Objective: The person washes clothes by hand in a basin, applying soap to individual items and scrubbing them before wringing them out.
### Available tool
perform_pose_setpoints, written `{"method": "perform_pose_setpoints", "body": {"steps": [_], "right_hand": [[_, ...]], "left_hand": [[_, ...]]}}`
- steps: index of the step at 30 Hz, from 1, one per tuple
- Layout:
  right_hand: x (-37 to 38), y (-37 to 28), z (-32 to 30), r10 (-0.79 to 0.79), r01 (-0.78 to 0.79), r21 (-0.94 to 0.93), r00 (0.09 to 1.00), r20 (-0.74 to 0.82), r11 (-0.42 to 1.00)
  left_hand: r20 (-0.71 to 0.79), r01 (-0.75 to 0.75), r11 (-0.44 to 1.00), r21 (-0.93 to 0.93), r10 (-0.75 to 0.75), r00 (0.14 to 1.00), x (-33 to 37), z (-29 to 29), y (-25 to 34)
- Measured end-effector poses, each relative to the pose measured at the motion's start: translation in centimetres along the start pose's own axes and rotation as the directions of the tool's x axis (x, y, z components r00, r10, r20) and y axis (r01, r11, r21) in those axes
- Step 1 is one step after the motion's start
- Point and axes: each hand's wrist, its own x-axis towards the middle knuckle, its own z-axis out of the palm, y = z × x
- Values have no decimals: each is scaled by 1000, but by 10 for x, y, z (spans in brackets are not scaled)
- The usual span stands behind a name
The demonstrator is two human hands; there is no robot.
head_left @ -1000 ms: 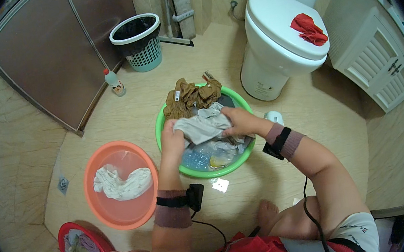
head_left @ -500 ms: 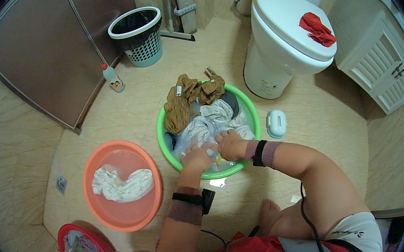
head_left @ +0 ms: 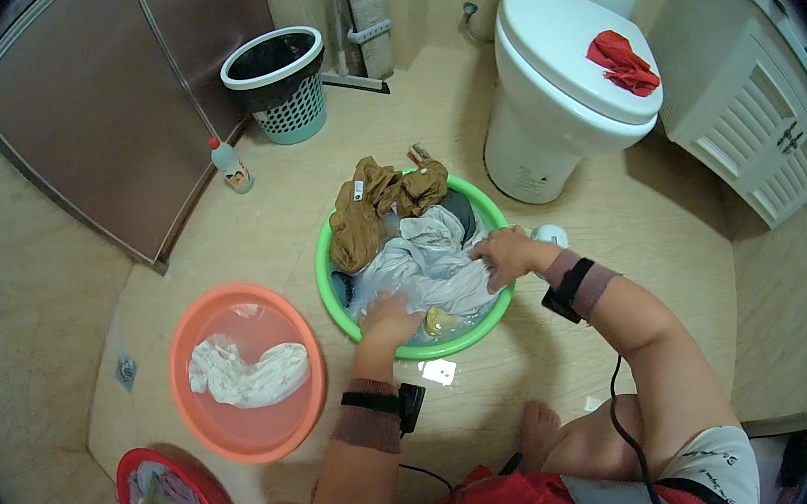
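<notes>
A green basin (head_left: 433, 349) of cloudy water stands in front of me, with a wet white garment (head_left: 441, 272) bunched in its middle. Over the garment's right side, my right hand (head_left: 510, 254) is closed on its edge with curled fingers. On the left near side, my left hand (head_left: 389, 322) reaches into the water against the cloth; its fingertips are partly hidden. Brown clothing (head_left: 357, 222) is heaped over the far left rim, and a dark grey cloth (head_left: 460, 210) lies at the far right. Between my hands, a small yellow thing (head_left: 439, 322) shows near the front.
An orange basin (head_left: 192, 419) with a white cloth (head_left: 249, 372) in water is at left, a red basin (head_left: 213, 489) of clothes by my knee. Around stand a bottle (head_left: 232, 167), bin (head_left: 291, 115), toilet (head_left: 547, 103) and cabinet (head_left: 761, 127). A small white box (head_left: 551, 235) sits right.
My right hand has moved right and slightly up, from the basin's near middle to its right side. The white garment spreads further right; the yellow thing shows more. My left hand stays about in place.
</notes>
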Motion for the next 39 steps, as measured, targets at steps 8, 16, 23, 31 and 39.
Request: {"method": "perform_pose_setpoints", "body": {"steps": [8,16,23,31,39], "right_hand": [[33,-52,-22,105,80,728,973,-204,680],[38,4,9,263,-137,542,951,-161,829],[21,-25,50,260,-270,-35,950,-175,962],[13,-31,12,-70,102,550,994,-78,829],[-5,-8,-6,64,-69,487,998,26,871]], "left_hand": [[-514,-403,893,-199,254,819,-20,-33,40],[-585,-169,842,-512,-198,786,9,-40,-40],[-645,-211,977,12,169,745,-2,-26,-6],[-530,-170,978,119,208,822,-9,-4,14],[-614,-590,182,-787,-133,778,5,-58,-20]]}}
